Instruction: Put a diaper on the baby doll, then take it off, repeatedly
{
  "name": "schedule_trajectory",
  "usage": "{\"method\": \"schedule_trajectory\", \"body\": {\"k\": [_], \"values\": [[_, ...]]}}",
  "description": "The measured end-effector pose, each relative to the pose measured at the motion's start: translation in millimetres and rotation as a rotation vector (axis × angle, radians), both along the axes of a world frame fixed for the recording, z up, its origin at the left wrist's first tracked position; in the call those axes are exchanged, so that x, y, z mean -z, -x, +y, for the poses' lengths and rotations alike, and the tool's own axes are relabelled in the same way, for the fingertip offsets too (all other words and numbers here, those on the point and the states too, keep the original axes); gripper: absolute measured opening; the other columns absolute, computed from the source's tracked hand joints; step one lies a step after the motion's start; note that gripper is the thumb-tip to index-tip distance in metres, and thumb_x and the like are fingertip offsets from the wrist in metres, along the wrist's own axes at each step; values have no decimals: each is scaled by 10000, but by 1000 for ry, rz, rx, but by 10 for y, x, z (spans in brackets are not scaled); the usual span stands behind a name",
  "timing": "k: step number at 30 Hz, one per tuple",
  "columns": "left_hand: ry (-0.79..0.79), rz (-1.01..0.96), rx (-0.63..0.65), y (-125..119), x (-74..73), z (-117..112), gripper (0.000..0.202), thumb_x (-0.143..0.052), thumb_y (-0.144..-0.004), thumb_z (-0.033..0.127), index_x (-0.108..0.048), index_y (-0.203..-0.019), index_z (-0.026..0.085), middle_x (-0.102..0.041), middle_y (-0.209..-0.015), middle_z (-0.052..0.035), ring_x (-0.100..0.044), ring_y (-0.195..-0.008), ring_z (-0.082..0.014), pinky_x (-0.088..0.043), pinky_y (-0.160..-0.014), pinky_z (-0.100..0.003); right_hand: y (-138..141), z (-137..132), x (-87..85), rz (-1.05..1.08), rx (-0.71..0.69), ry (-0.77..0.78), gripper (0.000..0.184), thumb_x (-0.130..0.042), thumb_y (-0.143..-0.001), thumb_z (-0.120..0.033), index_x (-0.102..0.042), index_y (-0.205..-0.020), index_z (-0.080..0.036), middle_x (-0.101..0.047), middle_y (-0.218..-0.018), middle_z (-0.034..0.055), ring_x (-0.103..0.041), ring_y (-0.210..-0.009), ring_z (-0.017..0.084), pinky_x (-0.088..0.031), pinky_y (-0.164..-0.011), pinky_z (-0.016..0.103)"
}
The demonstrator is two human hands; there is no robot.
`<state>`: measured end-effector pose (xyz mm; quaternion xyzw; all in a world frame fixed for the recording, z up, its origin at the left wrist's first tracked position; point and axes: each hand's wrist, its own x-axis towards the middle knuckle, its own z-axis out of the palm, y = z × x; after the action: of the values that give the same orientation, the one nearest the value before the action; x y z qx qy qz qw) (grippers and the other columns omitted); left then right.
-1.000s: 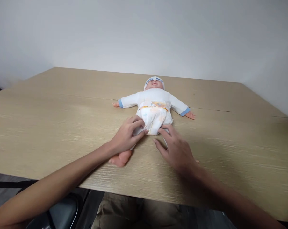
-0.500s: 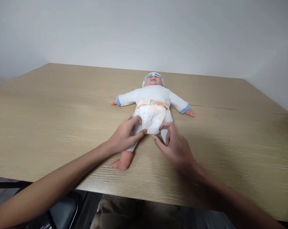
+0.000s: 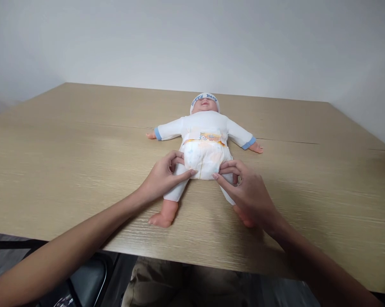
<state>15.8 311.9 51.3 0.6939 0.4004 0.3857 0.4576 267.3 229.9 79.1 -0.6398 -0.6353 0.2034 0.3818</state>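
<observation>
A baby doll (image 3: 205, 128) lies on its back on the wooden table (image 3: 67, 153), arms spread, head pointing away from me. It wears a white suit with blue cuffs, a white cap and a printed diaper (image 3: 204, 155). My left hand (image 3: 163, 175) grips the doll's upper leg at the diaper's left leg opening, thumb and fingers closed round it. My right hand (image 3: 248, 192) does the same on the other leg, fingers pinched at the diaper's right edge. Both bare feet of the doll stick out below my hands.
The table's near edge runs just under my forearms. A dark chair seat (image 3: 84, 281) and my trousers (image 3: 179, 285) show below it. A plain white wall stands behind the table.
My right hand has moved from flat beside the doll onto its leg and closed there. The legs have spread apart. The left hand has shifted slightly outward on the other leg.
</observation>
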Motion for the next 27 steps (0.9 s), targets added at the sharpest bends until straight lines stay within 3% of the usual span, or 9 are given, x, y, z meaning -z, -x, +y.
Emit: {"method": "schedule_trajectory", "body": {"k": [5, 9, 12, 18, 24, 27], "values": [[22, 88, 97, 4, -94, 26, 336, -848, -959, 530, -791, -1072, 219, -799, -1014, -53, -694, -884, -228, -531, -787, -372, 18, 13, 2, -105, -55, -44, 160, -755, -997, -424, -756, -997, -264, -826, -989, 52, -699, -925, 277, -489, -806, 403], [195, -26, 149, -14, -88, 64, 379, -820, -981, 555, -795, -1155, 219, -814, -1155, -92, -741, -1038, -273, -579, -886, -409, 39, 32, -4, -98, -102, 3, 227, -741, -1009, -459, -741, -916, -252, -781, -915, 36, -658, -928, 270, -473, -814, 389], [238, -84, 157, -15, -55, 77, 389, -824, -979, 540, -781, -1204, 225, -812, -1201, -107, -750, -1088, -288, -601, -906, -418, 47, 39, -28, 8, -103, 76, 287, -717, -1022, -522, -769, -971, -244, -747, -878, 22, -620, -841, 238, -454, -746, 359], [75, 26, 138, 9, -46, 68, 380, -770, -1016, 580, -807, -1174, 236, -797, -1031, -71, -689, -853, -227, -524, -718, -358, 53, 31, -67, 176, -61, 151, 443, -738, -971, -676, -767, -950, -234, -592, -717, -14, -500, -678, 191, -400, -634, 330], [-66, 120, 131, -23, -76, 78, 329, -742, -1042, 556, -849, -1132, 258, -816, -1045, -62, -693, -896, -238, -538, -802, -398, 120, 47, -5, -28, -65, 17, 360, -672, -1035, -509, -604, -790, -254, -628, -779, 18, -543, -803, 232, -430, -754, 366], [-26, 40, 174, -40, -54, 109, 283, -746, -1047, 513, -850, -1162, 277, -834, -1158, -66, -738, -1022, -254, -582, -901, -410, 133, 68, 20, -107, -92, -37, 382, -673, -1029, -454, -532, -737, -251, -683, -857, 41, -571, -876, 249, -450, -831, 394]]}}
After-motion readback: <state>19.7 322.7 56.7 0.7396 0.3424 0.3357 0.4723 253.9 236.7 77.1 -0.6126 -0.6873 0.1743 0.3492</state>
